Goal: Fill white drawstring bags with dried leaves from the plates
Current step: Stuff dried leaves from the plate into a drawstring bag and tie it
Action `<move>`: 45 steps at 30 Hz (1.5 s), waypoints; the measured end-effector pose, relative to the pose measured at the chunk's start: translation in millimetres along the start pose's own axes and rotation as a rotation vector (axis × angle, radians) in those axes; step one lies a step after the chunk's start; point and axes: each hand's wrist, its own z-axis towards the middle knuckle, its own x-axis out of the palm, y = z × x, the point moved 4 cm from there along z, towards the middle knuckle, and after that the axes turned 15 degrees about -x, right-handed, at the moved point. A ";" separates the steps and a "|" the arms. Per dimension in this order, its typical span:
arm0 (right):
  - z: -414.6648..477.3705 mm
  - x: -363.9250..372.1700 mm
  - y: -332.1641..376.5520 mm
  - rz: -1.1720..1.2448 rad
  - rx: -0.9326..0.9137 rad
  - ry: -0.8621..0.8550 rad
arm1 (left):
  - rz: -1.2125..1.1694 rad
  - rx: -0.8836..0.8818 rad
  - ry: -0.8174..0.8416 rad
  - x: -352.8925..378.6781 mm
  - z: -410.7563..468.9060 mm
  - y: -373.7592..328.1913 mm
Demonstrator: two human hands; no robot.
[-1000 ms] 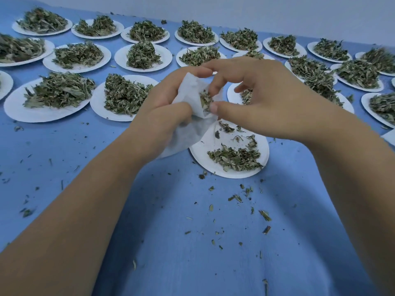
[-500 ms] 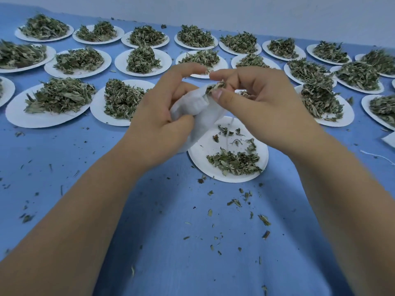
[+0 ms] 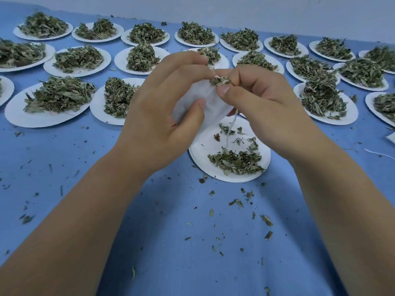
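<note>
My left hand (image 3: 162, 116) grips a white drawstring bag (image 3: 208, 101) above the blue table, thumb pressed on its side. My right hand (image 3: 263, 103) pinches a tuft of dried leaves (image 3: 220, 80) at the bag's mouth, thumb and fingers curled round it. A thin white drawstring (image 3: 232, 129) dangles from the bag over the near plate (image 3: 201, 154). That white plate lies just below the hands and holds a small remainder of dried leaves (image 3: 236, 160).
Several white plates heaped with dried leaves, such as one at the left (image 3: 21, 118) and one at the right (image 3: 350, 113), fill the far half of the blue table (image 3: 106, 171). Leaf crumbs (image 3: 248, 201) are scattered on the near cloth. A loose white string (image 3: 378, 153) lies at the right edge.
Both hands have drawn together at the bag's mouth, and the right hand's pinch of leaves now sits in the opening. The bag looks fuller and its drawstring hangs down over the near plate.
</note>
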 end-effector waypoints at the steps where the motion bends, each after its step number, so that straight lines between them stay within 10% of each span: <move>1: -0.5 0.0 -0.7 0.004 -0.006 0.014 | 0.009 0.013 -0.013 0.0 -0.2 0.2; 34: 2.6 -9.1 26.4 -0.265 0.080 0.345 | -0.445 -0.278 0.123 0.4 -1.9 8.5; 45: -5.5 8.0 28.6 -0.383 -0.071 0.054 | -0.388 -0.262 0.041 -2.2 -1.5 3.9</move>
